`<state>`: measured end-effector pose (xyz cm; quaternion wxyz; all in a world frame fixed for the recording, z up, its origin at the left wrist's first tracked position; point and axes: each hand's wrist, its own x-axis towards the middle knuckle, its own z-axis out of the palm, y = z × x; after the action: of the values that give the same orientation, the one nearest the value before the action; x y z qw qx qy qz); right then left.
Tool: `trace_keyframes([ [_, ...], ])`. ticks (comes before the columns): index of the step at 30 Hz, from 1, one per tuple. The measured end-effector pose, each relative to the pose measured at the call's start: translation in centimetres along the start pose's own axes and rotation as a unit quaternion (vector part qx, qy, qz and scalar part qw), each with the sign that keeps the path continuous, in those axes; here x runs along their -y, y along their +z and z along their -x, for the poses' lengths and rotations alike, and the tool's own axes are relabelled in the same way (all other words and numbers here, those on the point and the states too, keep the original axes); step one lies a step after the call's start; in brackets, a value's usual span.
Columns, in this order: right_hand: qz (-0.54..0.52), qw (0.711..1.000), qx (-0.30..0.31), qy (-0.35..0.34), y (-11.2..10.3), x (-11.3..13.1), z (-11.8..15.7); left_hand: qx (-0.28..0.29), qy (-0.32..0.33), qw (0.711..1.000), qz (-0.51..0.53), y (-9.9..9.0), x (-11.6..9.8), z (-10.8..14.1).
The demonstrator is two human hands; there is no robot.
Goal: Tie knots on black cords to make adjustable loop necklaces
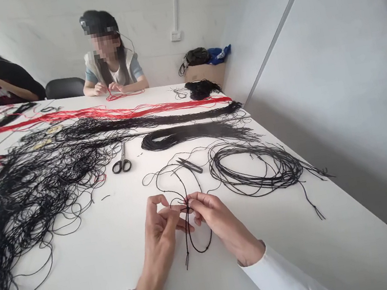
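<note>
Between my hands is a knotted black cord (190, 234), its loops and ends hanging toward me and thin strands spreading away over the table. My left hand (162, 224) pinches the cord from the left, thumb against the fingers, with the index finger bent up. From the right, my right hand (212, 213) grips the same cord between thumb and forefinger near the crossing. Just beyond lie small black thread snips (190, 165). A coil of black cord (259, 186) rests to the right of my right hand. Exactly how the strands cross at my fingertips is too fine to tell.
Black-handled scissors (121, 163) lie ahead on the white table (99, 269). A tangled heap of black cord (38, 191) covers the left side. Farther off are a black cord bundle (184, 136) and red cords (136, 111). Two people sit across; one handles red cord.
</note>
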<state>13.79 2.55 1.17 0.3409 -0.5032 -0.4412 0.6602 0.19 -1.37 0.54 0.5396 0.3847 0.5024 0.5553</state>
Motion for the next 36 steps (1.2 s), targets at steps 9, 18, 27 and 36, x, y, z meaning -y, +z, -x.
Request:
trace_keyframes([
  [9, 0.016, 1.0, 0.012, -0.01, -0.1, -0.1, 0.1, -0.008, -0.007, 1.0, -0.006, 0.1, 0.0, -0.5],
  [18, 0.044, 0.999, 0.007, -0.021, -0.3, -0.4, -0.1, -0.026, -0.012, 0.999, -0.018, -0.2, 0.8, -0.8],
  [27, 0.063, 0.998, 0.009, -0.026, -0.5, -0.7, -0.2, -0.021, -0.011, 0.999, -0.042, -0.3, 0.8, -0.7],
  [36, 0.063, 0.997, 0.003, -0.042, -1.2, -0.4, -0.3, -0.079, -0.034, 0.996, 0.016, -0.8, 0.1, -1.0],
])
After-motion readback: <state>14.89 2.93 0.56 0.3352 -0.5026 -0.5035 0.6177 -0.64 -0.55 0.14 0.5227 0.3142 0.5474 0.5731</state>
